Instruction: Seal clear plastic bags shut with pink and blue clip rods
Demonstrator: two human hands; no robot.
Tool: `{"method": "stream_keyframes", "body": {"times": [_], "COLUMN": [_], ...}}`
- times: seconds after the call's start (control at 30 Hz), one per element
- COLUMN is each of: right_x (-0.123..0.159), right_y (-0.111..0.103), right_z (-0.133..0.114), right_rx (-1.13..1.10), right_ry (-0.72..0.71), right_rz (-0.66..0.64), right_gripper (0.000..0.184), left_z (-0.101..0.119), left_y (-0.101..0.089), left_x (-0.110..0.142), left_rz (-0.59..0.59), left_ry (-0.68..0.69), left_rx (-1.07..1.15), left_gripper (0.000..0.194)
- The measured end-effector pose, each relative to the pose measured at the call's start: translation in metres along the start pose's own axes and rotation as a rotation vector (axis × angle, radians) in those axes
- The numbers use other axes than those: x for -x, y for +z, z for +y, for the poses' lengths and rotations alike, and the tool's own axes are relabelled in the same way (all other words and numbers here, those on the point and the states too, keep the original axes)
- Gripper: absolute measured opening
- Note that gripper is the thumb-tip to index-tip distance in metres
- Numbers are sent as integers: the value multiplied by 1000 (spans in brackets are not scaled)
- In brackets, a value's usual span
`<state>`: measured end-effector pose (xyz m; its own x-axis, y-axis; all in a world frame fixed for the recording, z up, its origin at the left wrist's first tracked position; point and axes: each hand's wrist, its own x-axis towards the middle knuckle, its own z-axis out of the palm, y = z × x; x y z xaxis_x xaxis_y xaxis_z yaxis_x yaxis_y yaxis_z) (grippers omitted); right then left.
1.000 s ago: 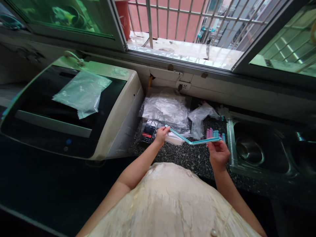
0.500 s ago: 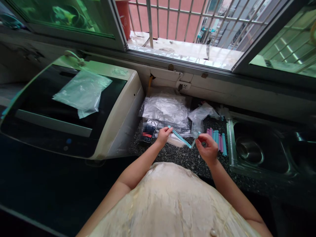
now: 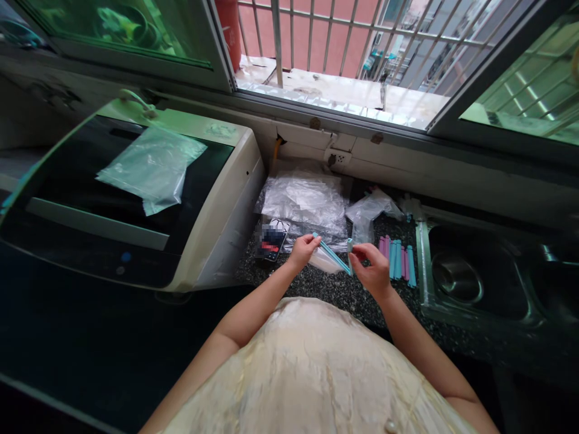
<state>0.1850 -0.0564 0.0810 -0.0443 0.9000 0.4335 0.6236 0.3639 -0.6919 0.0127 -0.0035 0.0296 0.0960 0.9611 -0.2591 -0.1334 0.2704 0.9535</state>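
Left hand point(image 3: 305, 252) and right hand point(image 3: 373, 270) pinch the clip point(image 3: 333, 255), its V narrower than a second ago, so folding is further along; the right grip shows poorly.

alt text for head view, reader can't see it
A person's left hand and right hand hold a V-bent, light-blue plastic strip near its ends over a speckled dark counter. Slim pink and blue strips lie beside a metal sink; clear plastic lies behind.
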Motion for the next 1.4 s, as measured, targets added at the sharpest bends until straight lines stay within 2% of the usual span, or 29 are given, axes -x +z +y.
{"method": "stream_keyframes", "body": {"times": [0.5,0.67,0.83,1.4], "right_x": [-4,-6,-6,-6], "right_y": [7,10,13,26], "right_z": [5,5,5,8], "right_rx": [99,81,99,207], "right_ry": [-111,-135,-138,-172], "right_rz": [-52,-76,-108,-208], "right_gripper": [6,6,6,10], "left_z": [4,4,2,5], "left_y": [-2,-2,-1,0], "left_x": [-2,-3,-3,1], "left_rz": [-86,-19,-19,-95], "left_ry": [52,-12,-5,87], "left_rx": [-129,-56,-19,-110], "left_gripper": [43,50,47,43]}}
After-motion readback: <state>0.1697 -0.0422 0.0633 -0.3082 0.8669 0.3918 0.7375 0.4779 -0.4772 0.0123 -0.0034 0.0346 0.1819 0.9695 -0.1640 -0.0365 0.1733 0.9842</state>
